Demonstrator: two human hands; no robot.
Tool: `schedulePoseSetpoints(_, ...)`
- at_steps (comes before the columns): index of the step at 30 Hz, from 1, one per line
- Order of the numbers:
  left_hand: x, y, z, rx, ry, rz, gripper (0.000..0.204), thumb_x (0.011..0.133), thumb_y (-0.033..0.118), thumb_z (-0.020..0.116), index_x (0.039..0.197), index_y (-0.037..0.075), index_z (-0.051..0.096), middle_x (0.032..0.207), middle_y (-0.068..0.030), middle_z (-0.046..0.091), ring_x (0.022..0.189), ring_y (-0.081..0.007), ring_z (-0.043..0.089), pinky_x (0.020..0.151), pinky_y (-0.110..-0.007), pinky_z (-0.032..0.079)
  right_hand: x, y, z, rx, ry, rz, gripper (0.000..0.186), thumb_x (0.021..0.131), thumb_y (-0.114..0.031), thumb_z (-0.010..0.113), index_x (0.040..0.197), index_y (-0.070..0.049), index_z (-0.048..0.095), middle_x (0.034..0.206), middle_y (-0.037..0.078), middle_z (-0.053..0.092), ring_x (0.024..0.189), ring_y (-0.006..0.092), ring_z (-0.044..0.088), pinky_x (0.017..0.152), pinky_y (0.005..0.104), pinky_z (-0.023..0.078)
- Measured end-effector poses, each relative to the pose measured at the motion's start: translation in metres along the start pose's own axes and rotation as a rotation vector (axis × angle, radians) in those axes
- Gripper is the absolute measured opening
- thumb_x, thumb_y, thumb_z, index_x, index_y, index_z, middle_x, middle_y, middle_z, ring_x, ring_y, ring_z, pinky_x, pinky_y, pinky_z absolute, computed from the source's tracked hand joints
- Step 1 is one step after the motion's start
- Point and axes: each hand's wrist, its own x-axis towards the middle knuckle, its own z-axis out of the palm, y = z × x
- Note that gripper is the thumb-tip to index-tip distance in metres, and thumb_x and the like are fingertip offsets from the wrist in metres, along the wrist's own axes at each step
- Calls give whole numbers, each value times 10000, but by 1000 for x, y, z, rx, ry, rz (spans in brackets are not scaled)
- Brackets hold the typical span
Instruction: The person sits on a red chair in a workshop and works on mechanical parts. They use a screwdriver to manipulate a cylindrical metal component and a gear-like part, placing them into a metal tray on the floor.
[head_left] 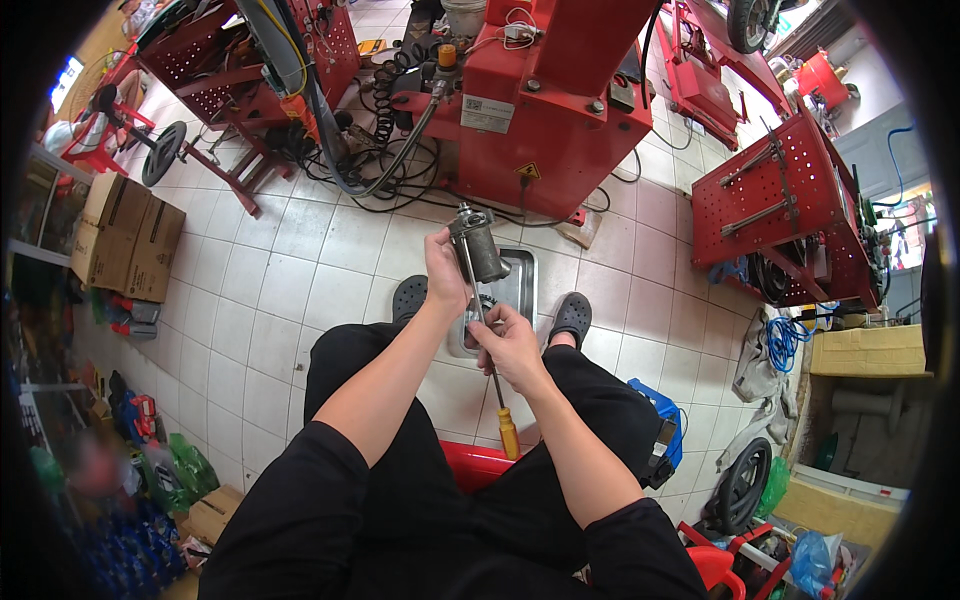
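Note:
My left hand (447,272) is wrapped round a grey cylindrical metal part (483,250) that looks like a small electric motor, held up in front of my knees. My right hand (509,352) is closed on the shaft of a screwdriver (509,436); its yellow handle points back toward me. A thin metal rod runs from between my hands along the motor's left side, and I cannot tell whether it belongs to the screwdriver. Beneath them a silver metal tray (529,292) lies on the floor between my feet. A dark toothed piece shows in it, partly hidden by my hands.
Ahead stands a large red machine (560,130) with black cables and a hose across the tiles. A red perforated tool stand (765,205) is at the right, cardboard boxes (125,235) at the left. Near my right knee is a blue case (662,425). I sit on a red stool (470,466).

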Motion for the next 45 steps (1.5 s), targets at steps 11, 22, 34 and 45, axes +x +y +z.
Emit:
schedulePoseSetpoints(11,-1,-2,2,9,24,-34,514,849,444,331,1055,7,508,926,-145,606,849,-284,612,799,-392,499,13,21,0,227,56,40,241,940,-256,537,927,-19,500,655,11,481,413,56,368,349,207,239)
schedulePoseSetpoints(22,-3,-5,6,43,28,-67,562,836,470,323,1025,-13,538,893,-151,616,820,-273,624,749,-372,510,14,19,-8,304,-2,89,222,929,-254,551,965,-41,503,655,16,492,449,60,424,359,202,268)
schedulePoseSetpoints(34,-4,-6,11,169,70,-107,389,820,44,534,1169,49,362,993,-125,561,888,-263,626,801,-385,536,10,6,-6,270,89,-13,212,872,-132,630,925,-41,447,686,24,519,476,81,467,396,209,328)
schedulePoseSetpoints(45,6,0,-4,17,29,-154,323,892,299,462,1084,40,493,951,-121,610,883,-270,629,804,-393,520,6,4,-2,62,74,23,269,929,-176,503,1104,24,547,662,72,571,538,136,550,492,261,432)
